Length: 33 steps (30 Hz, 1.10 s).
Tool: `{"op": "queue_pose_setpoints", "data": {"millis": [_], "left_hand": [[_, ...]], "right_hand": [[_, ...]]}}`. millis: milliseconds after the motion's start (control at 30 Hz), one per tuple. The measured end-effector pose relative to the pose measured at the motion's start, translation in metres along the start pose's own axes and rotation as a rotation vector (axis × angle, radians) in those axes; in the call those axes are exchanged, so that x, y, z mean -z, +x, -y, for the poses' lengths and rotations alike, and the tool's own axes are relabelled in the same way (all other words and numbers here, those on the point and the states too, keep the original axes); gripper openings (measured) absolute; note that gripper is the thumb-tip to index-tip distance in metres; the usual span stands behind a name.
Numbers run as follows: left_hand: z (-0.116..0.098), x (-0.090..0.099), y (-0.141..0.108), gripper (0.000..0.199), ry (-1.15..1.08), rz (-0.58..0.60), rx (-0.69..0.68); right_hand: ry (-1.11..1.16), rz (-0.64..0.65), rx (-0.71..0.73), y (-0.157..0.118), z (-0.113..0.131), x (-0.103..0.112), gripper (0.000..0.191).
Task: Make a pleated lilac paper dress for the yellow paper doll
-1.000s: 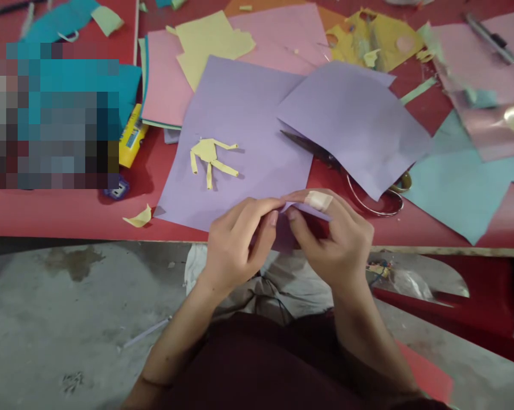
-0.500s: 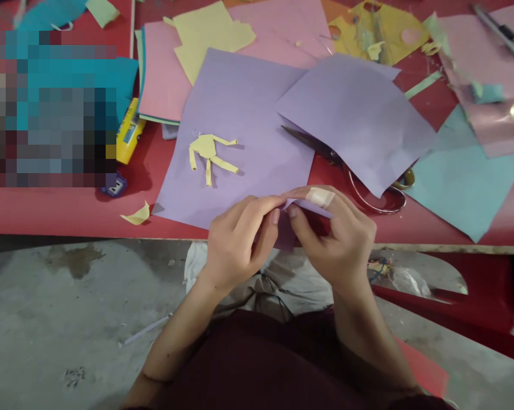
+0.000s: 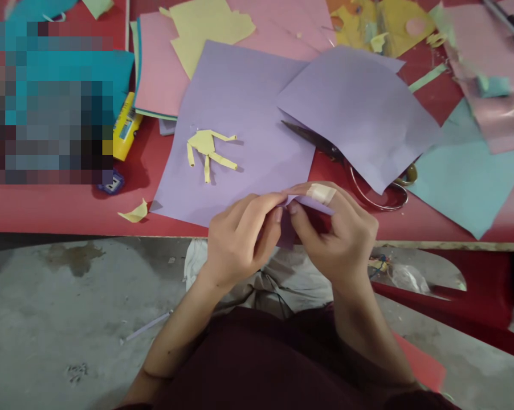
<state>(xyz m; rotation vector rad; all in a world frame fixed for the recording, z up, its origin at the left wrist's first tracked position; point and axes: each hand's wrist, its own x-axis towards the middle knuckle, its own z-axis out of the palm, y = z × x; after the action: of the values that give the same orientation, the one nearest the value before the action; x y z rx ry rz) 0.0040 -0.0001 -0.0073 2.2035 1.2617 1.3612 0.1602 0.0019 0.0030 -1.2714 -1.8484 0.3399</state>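
Note:
Between my hands is a small strip of purple paper (image 3: 315,205), pinched near the table's front edge and partly hidden by fingers. My left hand (image 3: 244,236) grips its left end between thumb and forefinger. My right hand (image 3: 340,228), with a white bandage on one finger, pinches the strip from the other side. Just beyond lies a large purple sheet (image 3: 248,97), and on it a yellow paper figure (image 3: 203,142) with a body, arms and legs but no head. Dark-bladed scissors (image 3: 325,148) lie right of the figure, partly covered by another purple sheet (image 3: 359,108).
At the left are a yellow glue tube (image 3: 126,128), its purple cap (image 3: 111,181) and a curled yellow scrap (image 3: 134,213). Pink sheets (image 3: 160,68) are stacked behind them. A light blue sheet (image 3: 462,171) lies at the right, a pen (image 3: 509,23) at the far right.
The view has shifted slightly, so the table items appear a little higher. Both hands keep their pinch on the purple strip, with hardly any movement.

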Motion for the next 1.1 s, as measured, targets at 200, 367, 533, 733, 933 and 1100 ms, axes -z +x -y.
{"op": "queue_pose_setpoints", "data": {"millis": [200, 367, 533, 733, 933, 1100], "left_hand": [[-0.0005, -0.0002, 0.0001, 0.021, 0.002, -0.003, 0.002], [-0.0007, 0.0002, -0.0001, 0.022, 0.0, 0.012, 0.013], [-0.0013, 0.0001, -0.0002, 0.019, 0.001, 0.005, 0.022], [-0.0009, 0.0007, -0.0001, 0.02, -0.009, 0.015, 0.022], [-0.0005, 0.0014, 0.0001, 0.02, -0.014, 0.022, 0.024], [-0.0003, 0.0014, -0.0002, 0.02, -0.022, 0.031, 0.031]], "right_hand": [[-0.012, -0.003, 0.0, 0.0, -0.0002, -0.0001, 0.017], [-0.019, 0.005, -0.02, -0.0003, 0.0005, 0.0007, 0.018], [-0.016, 0.008, -0.018, -0.0004, 0.0007, 0.0005, 0.018], [-0.012, 0.007, -0.015, -0.0007, 0.0, 0.0001, 0.018], [0.004, -0.001, -0.025, -0.0006, 0.0008, -0.0007, 0.015], [0.012, 0.0, -0.029, 0.0005, 0.0019, -0.0011, 0.013]]}}
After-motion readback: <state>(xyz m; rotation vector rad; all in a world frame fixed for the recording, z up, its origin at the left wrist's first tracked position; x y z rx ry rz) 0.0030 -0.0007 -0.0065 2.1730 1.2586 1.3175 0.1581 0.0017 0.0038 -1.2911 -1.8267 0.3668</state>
